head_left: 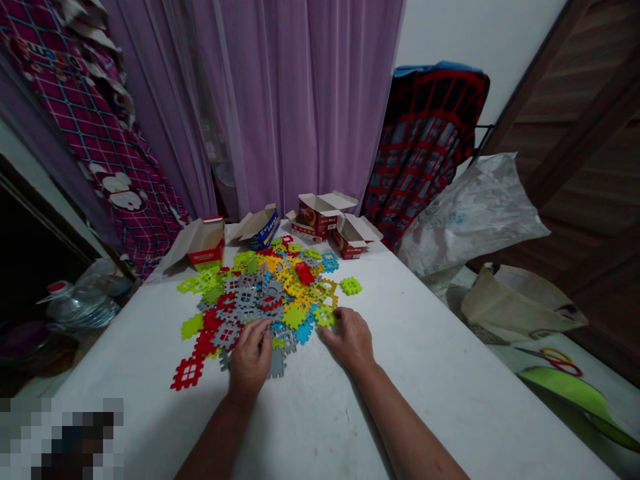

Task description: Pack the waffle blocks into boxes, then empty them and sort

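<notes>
A heap of flat plastic interlocking tiles (260,293) in grey, red, yellow, green and blue lies on a white table (425,373). My left hand (250,360) rests palm down on the near edge of the heap, its fingers curled over grey tiles (276,363). My right hand (350,339) lies at the heap's right edge, fingertips touching a green tile (324,316). Whether either hand grips a tile is hidden by the fingers. One green tile (351,286) lies apart at the right, and a red grid tile (187,373) at the near left.
Several opened small cardboard boxes (320,220) stand along the table's far edge before a purple curtain (280,100). A plastic bag (470,213) and cloth bags lie to the right, a water bottle (75,303) to the left.
</notes>
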`<act>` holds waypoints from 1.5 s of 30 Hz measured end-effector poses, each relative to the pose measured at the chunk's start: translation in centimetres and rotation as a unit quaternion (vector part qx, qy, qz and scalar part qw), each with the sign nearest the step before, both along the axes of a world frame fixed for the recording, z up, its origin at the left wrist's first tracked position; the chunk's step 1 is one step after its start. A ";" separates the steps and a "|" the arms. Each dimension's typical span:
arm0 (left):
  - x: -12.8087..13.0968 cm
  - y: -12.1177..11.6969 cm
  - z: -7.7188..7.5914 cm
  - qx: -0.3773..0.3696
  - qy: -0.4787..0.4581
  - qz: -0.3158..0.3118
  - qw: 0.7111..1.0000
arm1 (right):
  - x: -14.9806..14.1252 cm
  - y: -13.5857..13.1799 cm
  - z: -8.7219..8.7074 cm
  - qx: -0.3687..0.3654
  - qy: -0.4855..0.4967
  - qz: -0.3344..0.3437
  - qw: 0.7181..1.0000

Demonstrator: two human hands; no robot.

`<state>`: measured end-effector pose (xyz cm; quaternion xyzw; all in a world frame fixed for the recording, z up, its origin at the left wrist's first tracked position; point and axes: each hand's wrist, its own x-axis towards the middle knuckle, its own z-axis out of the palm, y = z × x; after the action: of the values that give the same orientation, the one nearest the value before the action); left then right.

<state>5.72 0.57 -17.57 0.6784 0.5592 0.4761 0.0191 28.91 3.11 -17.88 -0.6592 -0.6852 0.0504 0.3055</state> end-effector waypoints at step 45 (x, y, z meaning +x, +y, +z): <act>0.2 0.1 -0.2 0.026 0.012 -0.015 0.999 | 0.5 0.1 0.9 -0.056 -0.067 0.022 0.996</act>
<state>5.97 0.67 -17.73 0.6922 0.5367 0.4825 0.0017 29.43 3.18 -16.95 -0.6617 -0.7148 0.0516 0.2204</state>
